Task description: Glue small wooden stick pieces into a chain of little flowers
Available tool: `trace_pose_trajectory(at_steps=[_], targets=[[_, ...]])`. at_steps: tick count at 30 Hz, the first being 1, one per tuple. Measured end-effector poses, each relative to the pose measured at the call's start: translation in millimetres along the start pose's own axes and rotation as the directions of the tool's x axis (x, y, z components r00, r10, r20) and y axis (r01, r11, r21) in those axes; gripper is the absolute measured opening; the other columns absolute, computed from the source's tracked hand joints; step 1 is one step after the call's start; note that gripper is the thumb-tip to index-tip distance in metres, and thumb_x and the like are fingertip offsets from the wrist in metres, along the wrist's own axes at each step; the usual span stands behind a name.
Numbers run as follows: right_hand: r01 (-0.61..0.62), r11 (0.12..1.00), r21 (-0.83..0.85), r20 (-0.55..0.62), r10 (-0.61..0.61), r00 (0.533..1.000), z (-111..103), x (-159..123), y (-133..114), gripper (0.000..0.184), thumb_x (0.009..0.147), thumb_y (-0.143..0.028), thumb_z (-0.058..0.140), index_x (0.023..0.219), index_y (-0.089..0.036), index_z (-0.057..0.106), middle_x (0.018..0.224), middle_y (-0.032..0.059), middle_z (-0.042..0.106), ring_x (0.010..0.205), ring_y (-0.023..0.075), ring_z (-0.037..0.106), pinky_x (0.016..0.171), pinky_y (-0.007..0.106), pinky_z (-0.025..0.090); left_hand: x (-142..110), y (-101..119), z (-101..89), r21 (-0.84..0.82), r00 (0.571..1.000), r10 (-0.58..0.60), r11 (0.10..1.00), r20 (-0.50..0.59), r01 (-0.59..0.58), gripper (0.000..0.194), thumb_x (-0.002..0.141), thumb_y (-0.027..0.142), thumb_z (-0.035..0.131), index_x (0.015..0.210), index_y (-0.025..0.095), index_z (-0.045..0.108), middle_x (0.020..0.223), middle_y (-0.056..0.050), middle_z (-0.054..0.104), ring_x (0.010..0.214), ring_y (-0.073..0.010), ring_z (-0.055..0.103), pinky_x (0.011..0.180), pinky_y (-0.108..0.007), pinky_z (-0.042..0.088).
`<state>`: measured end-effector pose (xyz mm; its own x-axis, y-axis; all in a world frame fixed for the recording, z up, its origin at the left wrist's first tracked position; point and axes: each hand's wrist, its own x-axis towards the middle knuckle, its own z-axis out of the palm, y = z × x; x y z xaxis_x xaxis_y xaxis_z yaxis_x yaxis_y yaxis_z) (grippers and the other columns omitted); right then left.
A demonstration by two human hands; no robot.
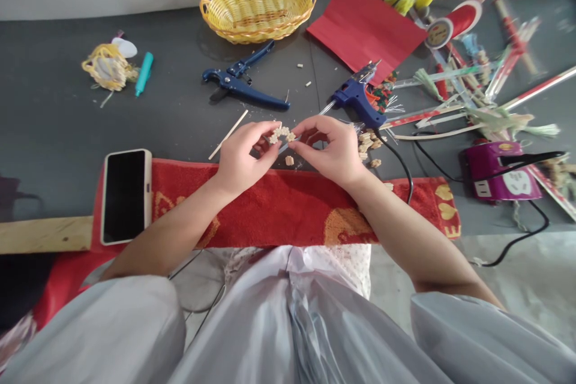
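Note:
Between both hands, above the far edge of the red towel (288,210), is a small pale arch (282,132) of clustered short stick pieces. The fingertips of my left hand (243,153) pinch its left end. My right hand (330,147) pinches the right end between thumb and fingers. Just below the arch lies one loose cluster (289,161) of the same pale pieces. More pale clusters (369,143) lie beside my right hand, partly hidden by it. A blue glue gun (357,99) rests beyond that hand, and a thin pale stick (228,135) lies left of the arch.
Blue cutters (247,87) lie beyond the hands, with a yellow wicker basket (258,6) behind them. At left are a phone (127,197) and a teal tube (144,74). Red paper (364,27), a thread spool (454,24) and a purple power socket block (501,171) with cords occupy the right.

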<state>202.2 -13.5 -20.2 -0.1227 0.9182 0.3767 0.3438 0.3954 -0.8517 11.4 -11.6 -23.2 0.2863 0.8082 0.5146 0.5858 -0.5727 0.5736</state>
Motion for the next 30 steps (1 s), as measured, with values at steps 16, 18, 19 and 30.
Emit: trace_pose_trajectory(at_steps=[16,18,19,30], targets=[[0.006,1.0,-0.005,0.009,-0.006,1.0,-1.0,0.0,0.7,0.011,0.077,-0.025,0.073,0.084,-0.017,0.07,0.084,0.0024,0.073,0.067,0.0116,0.065,0.063,0.025,0.056,-0.8,-0.8,0.8,-0.023,1.0,-0.009,1.0,0.003,0.009,0.026,0.087,0.024,0.065,0.112,0.019,0.066,0.095,-0.001,0.074,0.072,-0.0093,0.067,0.068,-0.021,0.058],[0.02,1.0,-0.007,0.006,-0.02,1.0,-1.7,0.1,0.7,0.011,0.077,-0.025,0.074,0.084,-0.017,0.071,0.083,0.0026,0.073,0.067,0.0117,0.065,0.063,0.025,0.056,-1.0,-1.2,0.4,-0.006,1.0,-0.018,1.0,0.02,0.018,0.026,0.088,0.025,0.063,0.113,0.019,0.066,0.096,-0.002,0.074,0.073,-0.0097,0.068,0.069,-0.022,0.058],[0.028,1.0,-0.009,0.003,-0.028,1.0,-2.1,0.2,0.7,0.01,0.077,-0.024,0.074,0.084,-0.017,0.071,0.083,0.0026,0.074,0.068,0.0117,0.066,0.063,0.025,0.056,-0.9,-1.3,0.1,0.001,1.0,-0.018,1.0,0.026,0.018,0.026,0.089,0.026,0.063,0.113,0.019,0.066,0.097,-0.002,0.074,0.073,-0.0099,0.068,0.07,-0.022,0.059],[0.045,0.996,-0.071,0.01,-0.045,0.999,-3.7,-0.3,1.3,0.009,0.08,-0.027,0.073,0.083,-0.019,0.072,0.083,0.0027,0.074,0.071,0.0136,0.067,0.067,0.027,0.058,1.0,-5.5,-2.0,0.02,0.995,0.097,0.995,0.009,-0.097,0.027,0.093,0.026,0.059,0.118,0.019,0.067,0.103,-0.004,0.076,0.074,-0.0095,0.068,0.072,-0.022,0.058]])
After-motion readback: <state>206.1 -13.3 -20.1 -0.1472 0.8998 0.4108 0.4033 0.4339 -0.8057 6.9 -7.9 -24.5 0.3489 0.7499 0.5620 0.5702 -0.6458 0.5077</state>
